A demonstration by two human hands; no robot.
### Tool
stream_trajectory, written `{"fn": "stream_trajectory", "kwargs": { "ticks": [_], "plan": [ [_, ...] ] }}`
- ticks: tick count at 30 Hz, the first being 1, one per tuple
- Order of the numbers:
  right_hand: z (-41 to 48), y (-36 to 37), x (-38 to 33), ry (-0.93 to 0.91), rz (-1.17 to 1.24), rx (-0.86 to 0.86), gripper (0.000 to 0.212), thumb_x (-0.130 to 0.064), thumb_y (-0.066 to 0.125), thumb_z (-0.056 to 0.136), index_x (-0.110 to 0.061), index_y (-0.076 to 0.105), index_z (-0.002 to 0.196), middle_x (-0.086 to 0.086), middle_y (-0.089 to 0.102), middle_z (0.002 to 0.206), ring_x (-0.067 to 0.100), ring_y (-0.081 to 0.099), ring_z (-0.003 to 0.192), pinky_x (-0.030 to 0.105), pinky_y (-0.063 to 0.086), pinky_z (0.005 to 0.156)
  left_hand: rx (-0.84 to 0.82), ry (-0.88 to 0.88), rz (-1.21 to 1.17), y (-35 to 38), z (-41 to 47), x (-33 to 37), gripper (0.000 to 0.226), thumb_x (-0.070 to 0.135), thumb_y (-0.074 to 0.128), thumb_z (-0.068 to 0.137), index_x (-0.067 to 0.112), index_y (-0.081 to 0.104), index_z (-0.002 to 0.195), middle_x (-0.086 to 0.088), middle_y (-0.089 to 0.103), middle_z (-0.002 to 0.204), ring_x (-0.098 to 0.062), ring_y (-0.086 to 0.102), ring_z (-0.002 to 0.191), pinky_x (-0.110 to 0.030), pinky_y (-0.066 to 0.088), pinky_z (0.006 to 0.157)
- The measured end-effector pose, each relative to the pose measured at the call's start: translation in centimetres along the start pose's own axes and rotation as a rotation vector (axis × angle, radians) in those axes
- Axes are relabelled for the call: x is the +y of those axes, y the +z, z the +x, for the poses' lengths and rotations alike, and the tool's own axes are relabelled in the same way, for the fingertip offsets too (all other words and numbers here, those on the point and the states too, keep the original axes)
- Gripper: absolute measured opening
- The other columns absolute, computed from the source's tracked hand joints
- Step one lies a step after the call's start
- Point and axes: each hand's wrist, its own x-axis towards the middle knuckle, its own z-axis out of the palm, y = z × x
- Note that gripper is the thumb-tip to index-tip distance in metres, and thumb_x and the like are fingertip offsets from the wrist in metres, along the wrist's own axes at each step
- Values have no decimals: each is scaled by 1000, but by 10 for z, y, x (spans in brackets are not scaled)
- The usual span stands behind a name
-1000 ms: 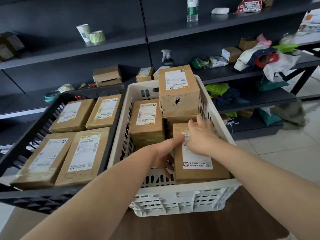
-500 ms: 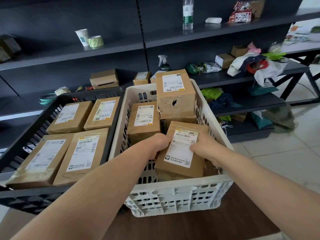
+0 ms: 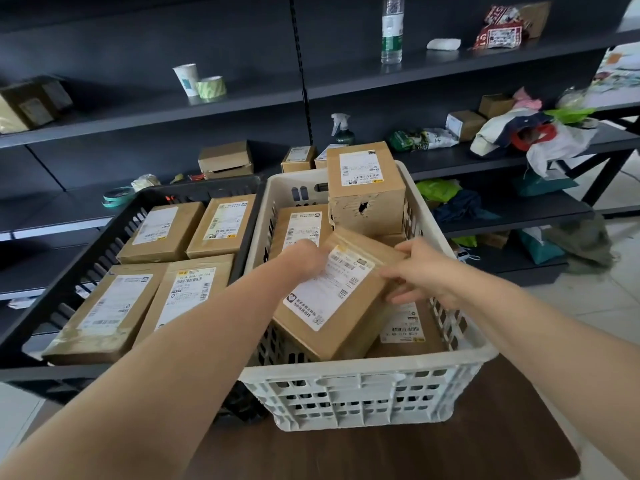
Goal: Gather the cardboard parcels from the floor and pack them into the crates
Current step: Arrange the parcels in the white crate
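A white plastic crate (image 3: 363, 386) stands on a dark brown table and holds several cardboard parcels. One labelled parcel (image 3: 332, 299) is tilted inside it, lifted above a flat parcel (image 3: 412, 327) underneath. My left hand (image 3: 304, 256) grips the tilted parcel's far left edge. My right hand (image 3: 415, 268) holds its right side, thumb on top and fingers along the side. A taller damaged parcel (image 3: 365, 188) with a hole stands at the crate's back. The black crate (image 3: 86, 258) on the left is filled with flat parcels (image 3: 104, 310).
Dark shelving (image 3: 242, 102) runs behind the crates, bearing small boxes, a paper cup (image 3: 187, 79), tape rolls, a water bottle (image 3: 392, 29), a spray bottle (image 3: 343, 128) and bags of clutter. Tiled floor (image 3: 606, 306) shows at the right. The brown table (image 3: 450, 452) extends in front.
The parcel lay flat in the crate's near right corner under my hands. Both hands have lifted it, tilted it and turned it leftward, uncovering another labelled parcel below.
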Motion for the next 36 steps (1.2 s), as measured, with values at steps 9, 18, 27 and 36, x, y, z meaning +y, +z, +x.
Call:
{"fn": "stream_trajectory", "kwargs": {
  "ticks": [9,18,27,36],
  "plan": [
    [2,5,-38,-73,261,9,26,-7,65,89,0,61,114,9,69,86,12,65,61,21,56,56,173,-51,78,-45,-17,16,43,21,32,105,8,42,145,-19,60,122,-31,61,106,-37,51,90],
    [-14,27,-3,-67,646,133,37,5,54,91,-20,60,118,2,70,95,14,63,82,28,45,59,25,-139,-83,-36,-32,20,35,25,38,105,4,53,81,-14,63,73,-24,66,59,-30,53,46],
    [-24,27,-75,-188,401,13,19,-18,65,87,-15,68,105,10,69,107,23,62,95,36,49,86,221,-26,322,-87,-36,9,39,30,38,105,6,60,127,-12,61,130,-27,57,116,-35,43,97],
    [6,61,-35,185,323,-162,3,-12,60,89,-11,62,90,8,59,71,21,57,61,29,50,59,-33,-103,368,-62,-36,-12,46,33,59,93,9,55,132,-9,59,128,-25,58,109,-31,44,84]
  ]
}}
